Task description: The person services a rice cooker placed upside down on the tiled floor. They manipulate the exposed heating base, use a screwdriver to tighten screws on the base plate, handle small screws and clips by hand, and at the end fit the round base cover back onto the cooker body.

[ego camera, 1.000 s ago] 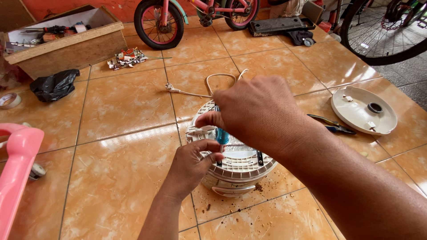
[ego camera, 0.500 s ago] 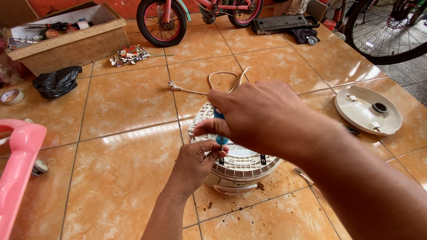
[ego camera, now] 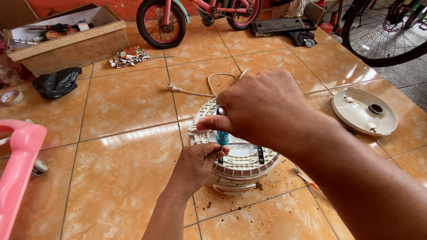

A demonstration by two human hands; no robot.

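At frame centre, my right hand (ego camera: 262, 106) stayed clamped on the blue screwdriver (ego camera: 222, 138); my left hand (ego camera: 198, 162) had shifted slightly, gripping the shaft against the white appliance base (ego camera: 242, 162).

We see the right hand (ego camera: 262, 106) gripping a blue-handled screwdriver (ego camera: 222, 137) upright over a round white appliance base (ego camera: 240, 162) on the tiled floor (ego camera: 120, 178), while the left hand (ego camera: 195, 164) steadies the shaft. A round white cover (ego camera: 356, 116) lies well apart.
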